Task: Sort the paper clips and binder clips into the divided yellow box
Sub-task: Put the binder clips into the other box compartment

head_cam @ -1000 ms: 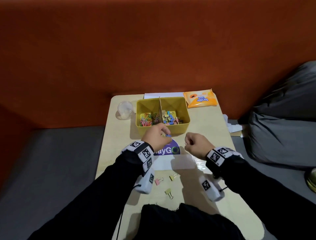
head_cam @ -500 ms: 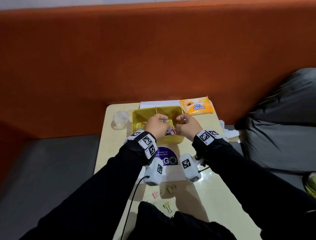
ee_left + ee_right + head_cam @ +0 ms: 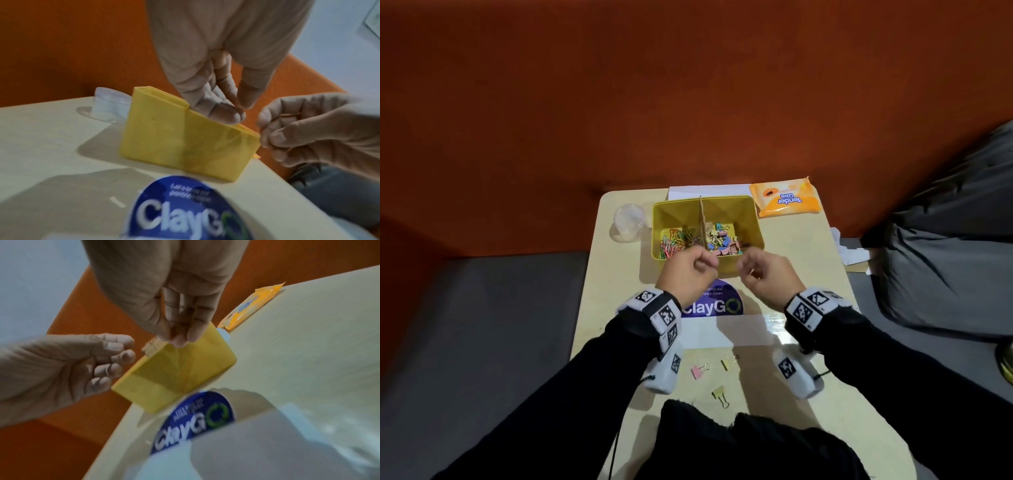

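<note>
The yellow box (image 3: 658, 236) stands at the table's far side, split by a cardboard divider (image 3: 702, 219). Coloured paper clips (image 3: 676, 241) lie in its left half and binder clips (image 3: 720, 236) in its right half. Both hands hover just in front of the box. My left hand (image 3: 705, 265) has curled fingers with the thumb against the forefinger, and nothing shows in it. My right hand (image 3: 751, 270) is curled too; in the left wrist view a thin wire clip (image 3: 287, 115) shows between its fingers. Pink (image 3: 699, 371), olive (image 3: 728, 362) and yellow (image 3: 720, 395) binder clips lie loose near me.
A clear plastic cup (image 3: 629, 221) stands left of the box and an orange wipes pack (image 3: 786, 200) at the back right. A purple ClayGo sticker (image 3: 717, 305) marks the table's middle. Black cloth (image 3: 739, 438) covers the near edge. A grey bag (image 3: 945, 257) sits right of the table.
One second ago my left hand held a blue clip near the box. Both hands then reached over the box, and have now drawn back to its front.
</note>
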A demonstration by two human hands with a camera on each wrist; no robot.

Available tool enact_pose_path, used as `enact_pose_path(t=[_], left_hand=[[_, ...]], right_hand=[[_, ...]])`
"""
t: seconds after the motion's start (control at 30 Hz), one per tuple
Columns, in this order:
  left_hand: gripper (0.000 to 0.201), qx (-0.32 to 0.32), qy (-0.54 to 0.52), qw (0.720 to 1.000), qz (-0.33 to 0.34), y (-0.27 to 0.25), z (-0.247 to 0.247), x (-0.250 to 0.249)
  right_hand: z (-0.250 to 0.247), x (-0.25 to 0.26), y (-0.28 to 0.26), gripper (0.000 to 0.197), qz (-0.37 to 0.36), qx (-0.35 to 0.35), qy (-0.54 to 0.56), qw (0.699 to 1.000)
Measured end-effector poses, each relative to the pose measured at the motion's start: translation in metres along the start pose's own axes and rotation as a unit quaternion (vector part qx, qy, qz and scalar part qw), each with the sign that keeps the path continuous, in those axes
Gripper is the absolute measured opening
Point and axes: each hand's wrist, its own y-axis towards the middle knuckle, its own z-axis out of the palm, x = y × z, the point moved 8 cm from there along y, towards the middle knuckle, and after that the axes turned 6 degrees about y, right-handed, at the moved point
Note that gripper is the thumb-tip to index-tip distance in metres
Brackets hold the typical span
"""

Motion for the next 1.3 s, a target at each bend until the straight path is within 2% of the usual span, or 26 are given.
enact_pose_path(t=[0.1,0.2,0.27,0.3,0.37,0.43,0.53,0.63,0.73,0.87,0.93,1.07,1.13,1.2,1.3], left_hand=[[0.015,0.03,0.119,0.992,-0.014,-0.018,0.012,0.03],[0.017,0.071,0.183,0.98,-0.038,-0.039,0.026,0.059],[0.014,0.122,0.222,0.967,-0.04,-0.054,0.038,0.073],[0.01,0.151,0.253,0.955,-0.032,-0.06,0.044,0.078],[0.015,0.197,0.307,0.931,-0.025,-0.07,0.053,0.086],[0.021,0.207,0.332,0.92,-0.021,-0.073,0.058,0.091],[0.015,0.198,0.347,0.917,-0.006,-0.073,0.062,0.09],[0.009,0.187,0.364,0.912,0.009,-0.072,0.063,0.088],[0.013,0.195,0.36,0.912,0.012,-0.072,0.066,0.09],[0.018,0.184,0.303,0.935,-0.018,-0.072,0.064,0.097],[0.021,0.164,0.254,0.953,-0.035,-0.071,0.061,0.098],[0.027,0.147,0.166,0.973,-0.067,-0.071,0.058,0.097],[0.028,0.17,0.171,0.968,-0.067,-0.072,0.062,0.092],[0.029,0.202,0.219,0.954,-0.04,-0.075,0.068,0.083],[0.022,0.253,0.337,0.905,0.057,-0.085,0.084,0.072]], right_hand=[[0.03,-0.013,-0.019,0.012,-0.031,0.094,-0.127,0.987],[0.058,-0.024,-0.041,0.017,-0.047,0.196,-0.218,0.955],[0.073,-0.024,-0.059,0.02,-0.063,0.248,-0.261,0.931],[0.079,-0.024,-0.067,0.027,-0.074,0.267,-0.278,0.92],[0.091,-0.023,-0.08,0.04,-0.096,0.291,-0.318,0.897],[0.098,-0.022,-0.084,0.034,-0.096,0.298,-0.34,0.887],[0.103,-0.019,-0.083,0.029,-0.088,0.31,-0.352,0.878],[0.103,-0.016,-0.083,0.027,-0.091,0.307,-0.353,0.879],[0.102,-0.018,-0.083,0.025,-0.096,0.302,-0.359,0.878],[0.102,-0.026,-0.085,0.018,-0.08,0.317,-0.357,0.875],[0.101,-0.029,-0.085,0.019,-0.066,0.306,-0.338,0.887],[0.086,-0.034,-0.078,0.028,-0.012,0.224,-0.238,0.945],[0.078,-0.038,-0.073,0.025,0.007,0.192,-0.213,0.958],[0.073,-0.04,-0.068,0.022,0.012,0.183,-0.218,0.959],[0.067,-0.044,-0.062,0.019,0.019,0.174,-0.212,0.961]])
